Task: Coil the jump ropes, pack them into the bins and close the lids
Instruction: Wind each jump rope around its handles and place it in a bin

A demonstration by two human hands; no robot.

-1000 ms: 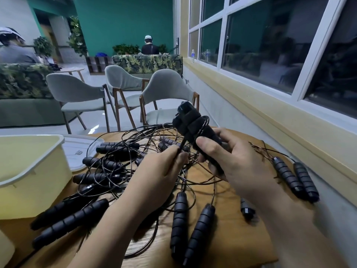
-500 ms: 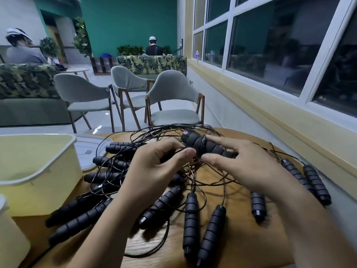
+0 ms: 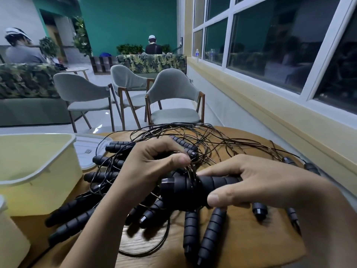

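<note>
The tabletop [image 3: 251, 238] curves away at the right of the frame, close to the wall under the window, and I see bare wood at the lower right. The jump ropes [image 3: 202, 140] sprawl tangled across the middle. My right hand [image 3: 257, 180] curls its fingers over the black handles [image 3: 193, 188] at frame centre, thumb beneath. My left hand [image 3: 154, 167] pinches thin cords just above them. At left the yellow bin [image 3: 44, 171] stands open, showing its inner wall, with its white lid [image 3: 90, 149] flat behind it.
</note>
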